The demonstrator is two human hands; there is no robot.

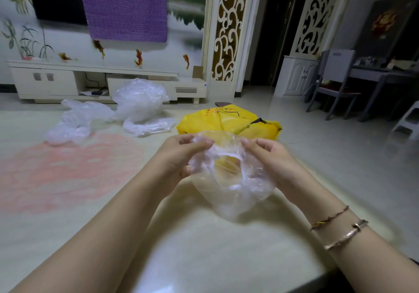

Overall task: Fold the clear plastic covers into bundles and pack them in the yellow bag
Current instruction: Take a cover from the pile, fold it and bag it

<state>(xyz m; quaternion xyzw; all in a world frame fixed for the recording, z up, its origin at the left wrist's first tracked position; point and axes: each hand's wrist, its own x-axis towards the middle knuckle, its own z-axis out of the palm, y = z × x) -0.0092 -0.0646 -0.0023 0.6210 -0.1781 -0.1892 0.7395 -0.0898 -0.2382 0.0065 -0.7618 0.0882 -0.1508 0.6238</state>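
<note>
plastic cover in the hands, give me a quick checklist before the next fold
1. Both hands grip the cover: left hand and right hand pinch the clear plastic cover at its top edge. Ok.
2. Cover lifted off the table: cannot tell.
3. Cover folded into a bundle: it hangs open and loose. Not ok.
4. Yellow bag near: it lies just beyond the hands. Ok.
5. Bag mouth open for packing: cannot tell.
6. More covers left: loose plastic pile lies on the far left of the table. Ok.

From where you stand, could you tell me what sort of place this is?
Most likely a home living room: a low TV cabinet along the painted wall, carved screens by the doorway, and a chair at a side table.
</note>
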